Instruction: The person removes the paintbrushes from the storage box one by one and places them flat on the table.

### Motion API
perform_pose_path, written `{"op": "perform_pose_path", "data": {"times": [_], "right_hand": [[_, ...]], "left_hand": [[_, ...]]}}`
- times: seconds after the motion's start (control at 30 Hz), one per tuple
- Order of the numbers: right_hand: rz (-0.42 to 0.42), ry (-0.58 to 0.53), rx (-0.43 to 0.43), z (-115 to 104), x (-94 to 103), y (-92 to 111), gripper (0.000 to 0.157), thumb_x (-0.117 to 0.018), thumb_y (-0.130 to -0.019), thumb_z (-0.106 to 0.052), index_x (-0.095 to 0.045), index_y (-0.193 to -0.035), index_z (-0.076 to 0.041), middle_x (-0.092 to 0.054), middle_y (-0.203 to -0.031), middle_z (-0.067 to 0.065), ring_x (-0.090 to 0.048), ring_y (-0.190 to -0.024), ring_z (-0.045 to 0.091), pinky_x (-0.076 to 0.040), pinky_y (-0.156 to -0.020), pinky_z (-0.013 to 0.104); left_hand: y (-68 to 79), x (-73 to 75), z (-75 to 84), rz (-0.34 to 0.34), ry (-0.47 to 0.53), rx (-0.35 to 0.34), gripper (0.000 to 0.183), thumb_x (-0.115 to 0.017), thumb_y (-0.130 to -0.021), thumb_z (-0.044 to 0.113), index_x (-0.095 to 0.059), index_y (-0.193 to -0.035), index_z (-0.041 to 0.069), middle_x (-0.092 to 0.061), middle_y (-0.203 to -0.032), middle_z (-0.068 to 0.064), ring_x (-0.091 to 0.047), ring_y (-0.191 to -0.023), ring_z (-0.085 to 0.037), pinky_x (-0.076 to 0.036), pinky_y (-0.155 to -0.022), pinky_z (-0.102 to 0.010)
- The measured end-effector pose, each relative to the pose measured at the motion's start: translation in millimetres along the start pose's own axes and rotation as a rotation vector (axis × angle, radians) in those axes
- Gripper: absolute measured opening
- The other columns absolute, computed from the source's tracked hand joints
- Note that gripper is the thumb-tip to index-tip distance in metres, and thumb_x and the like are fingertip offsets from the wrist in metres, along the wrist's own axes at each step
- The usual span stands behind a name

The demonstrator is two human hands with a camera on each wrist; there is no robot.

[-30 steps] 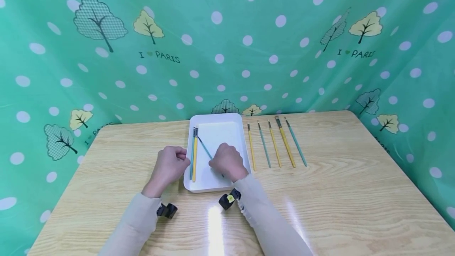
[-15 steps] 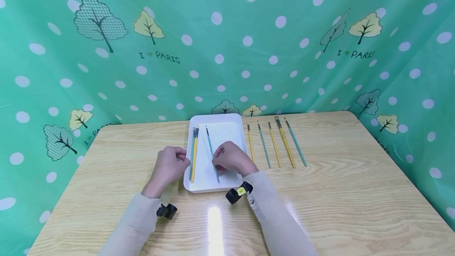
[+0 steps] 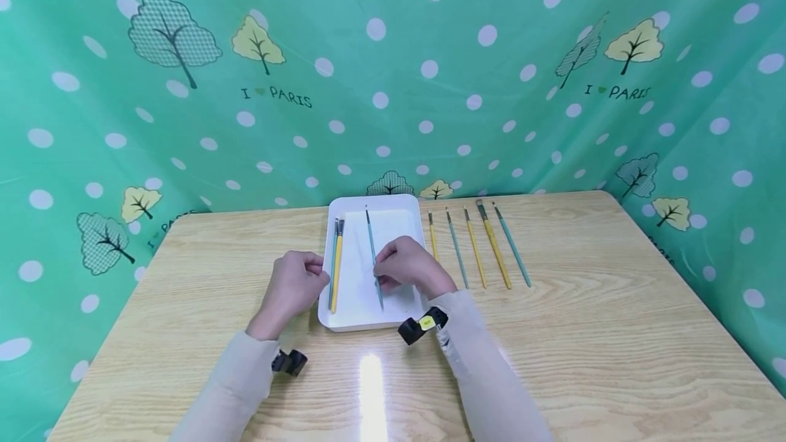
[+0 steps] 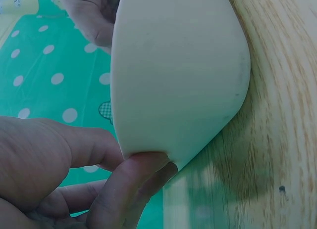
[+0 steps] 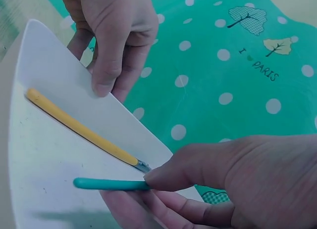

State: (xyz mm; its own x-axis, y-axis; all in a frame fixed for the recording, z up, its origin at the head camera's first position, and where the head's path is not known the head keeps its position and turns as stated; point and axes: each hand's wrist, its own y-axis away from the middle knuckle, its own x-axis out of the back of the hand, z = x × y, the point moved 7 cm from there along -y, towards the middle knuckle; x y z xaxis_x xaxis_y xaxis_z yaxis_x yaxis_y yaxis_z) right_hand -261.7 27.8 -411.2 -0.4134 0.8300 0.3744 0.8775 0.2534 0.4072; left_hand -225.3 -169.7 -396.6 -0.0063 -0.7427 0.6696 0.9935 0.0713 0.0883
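Observation:
My left hand (image 3: 297, 285) grips the left wall of a white tray (image 3: 402, 213); in the left wrist view the thumb and fingers pinch the tray's wall (image 4: 178, 70) at its edge. Over the tray my right hand (image 3: 410, 266) pinches a thin teal paintbrush (image 3: 371, 234) by its handle, bristles pointing away from me. The handle's rounded end (image 5: 99, 184) sticks out past the thumb in the right wrist view, with the bristle end hidden behind the hand. Along the tray's left side lie a yellow paintbrush (image 3: 336, 278) and a teal one (image 3: 332, 275), side by side.
On the wooden table (image 3: 589, 333), right of the tray, several paintbrushes lie in a row, among them a thick yellow brush (image 3: 495, 247) and a teal brush (image 3: 512, 247) at the far right. A green dotted curtain (image 3: 393, 74) hangs behind the table.
My right hand has shifted right with the teal paintbrush. The brush has turned from a steep slant, bristles to the left, to nearly straight away from me. My left hand stays on the tray's wall.

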Motion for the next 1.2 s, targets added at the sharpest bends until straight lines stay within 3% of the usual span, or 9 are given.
{"op": "perform_pose_path", "data": {"times": [0.63,1.2], "right_hand": [[-0.021,-0.095,-0.010,4,17.5,2,0.012,-0.067,-0.093,-0.005,-0.067,-0.105,-0.002,-0.071,-0.097,0.014,-0.073,-0.076,0.023,-0.063,-0.080,0.039],[0.030,-0.102,-0.016,6,35.6,4,0.016,-0.068,-0.094,-0.005,-0.066,-0.109,-0.001,-0.073,-0.097,0.015,-0.073,-0.079,0.022,-0.063,-0.074,0.032]], "left_hand": [[-1.2,0.6,-0.1,0.011,-0.021,-0.005,0.029,-0.060,-0.089,0.003,-0.072,-0.113,-0.008,-0.073,-0.094,-0.015,-0.066,-0.077,-0.018,-0.054,-0.063,-0.026],[0.5,0.9,0.0,0.004,-0.014,0.002,0.029,-0.060,-0.089,0.003,-0.072,-0.113,-0.007,-0.072,-0.092,-0.015,-0.065,-0.075,-0.018,-0.053,-0.062,-0.026]]}}
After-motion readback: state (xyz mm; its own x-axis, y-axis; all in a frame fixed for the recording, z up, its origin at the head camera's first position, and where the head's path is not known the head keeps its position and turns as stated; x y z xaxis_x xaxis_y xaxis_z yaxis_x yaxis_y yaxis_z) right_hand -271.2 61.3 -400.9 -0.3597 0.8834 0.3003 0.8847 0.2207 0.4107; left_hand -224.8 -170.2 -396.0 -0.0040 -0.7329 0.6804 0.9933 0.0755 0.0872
